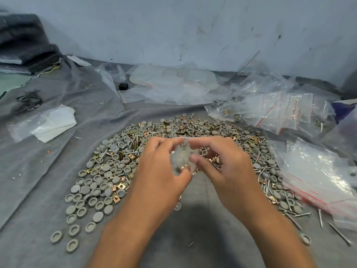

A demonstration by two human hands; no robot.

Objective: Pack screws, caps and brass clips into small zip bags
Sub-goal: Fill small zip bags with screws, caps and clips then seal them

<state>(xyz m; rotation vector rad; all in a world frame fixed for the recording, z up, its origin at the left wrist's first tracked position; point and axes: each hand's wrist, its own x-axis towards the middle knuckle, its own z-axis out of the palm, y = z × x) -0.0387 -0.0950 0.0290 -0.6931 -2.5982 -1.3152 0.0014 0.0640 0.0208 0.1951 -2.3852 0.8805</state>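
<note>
Two hands, left hand and right hand, pinch a small clear zip bag above heaped grey caps, screws and brass clips.

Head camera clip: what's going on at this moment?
A person is holding a small clear zip bag between both hands above a heap of grey caps, screws and brass clips spread on a grey cloth. The left hand and the right hand pinch the bag at its edges; a few small parts seem to be inside. Filled bags are piled at the right, and empty bags lie nearer on that side.
</note>
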